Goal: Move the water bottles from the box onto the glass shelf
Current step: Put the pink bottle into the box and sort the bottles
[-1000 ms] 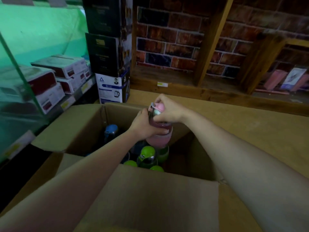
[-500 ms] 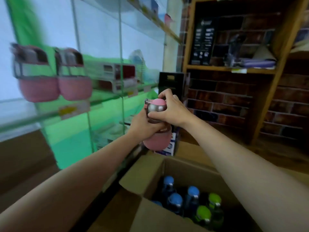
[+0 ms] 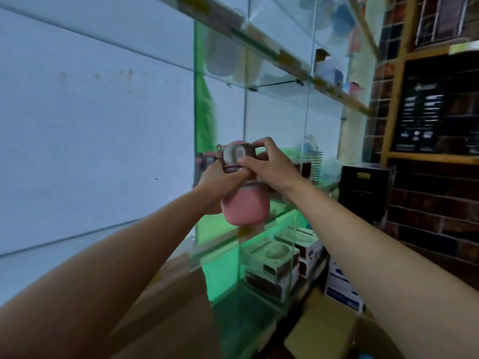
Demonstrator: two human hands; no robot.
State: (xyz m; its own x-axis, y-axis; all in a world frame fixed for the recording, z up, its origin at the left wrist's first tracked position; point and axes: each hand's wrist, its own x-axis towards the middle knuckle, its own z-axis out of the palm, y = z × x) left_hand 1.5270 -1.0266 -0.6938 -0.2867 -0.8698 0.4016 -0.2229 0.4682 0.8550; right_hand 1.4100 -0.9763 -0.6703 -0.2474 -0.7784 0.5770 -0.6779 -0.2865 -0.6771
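Left hand: the left hand [image 3: 220, 181] wraps the middle of a squat pink water bottle with a silver metal cap [image 3: 242, 187], fingers curled round the body just above its pink base, seemingly to carry the weight.
Right hand: the right hand [image 3: 269, 167] pinches the cap from the other side, thumb and fingertips on the silver top, probably to steady the bottle upright for setting down.
Bottle: held in the air between both hands, slightly tilted, in front of the glass shelf [image 3: 259, 224] and not yet resting on it.
Shelf: the glass pane has a green-lit edge; another pink bottle [image 3: 204, 161] seems to stand just left of the held one, blurred, so the new one likely joins it.
Below: white product cartons [image 3: 269, 270] are stacked on the lower glass shelf.
Box: the brown cardboard box [image 3: 321, 330] shows only a flap at bottom right; its contents are out of view.
Progress: mid-carry, placement remaining.
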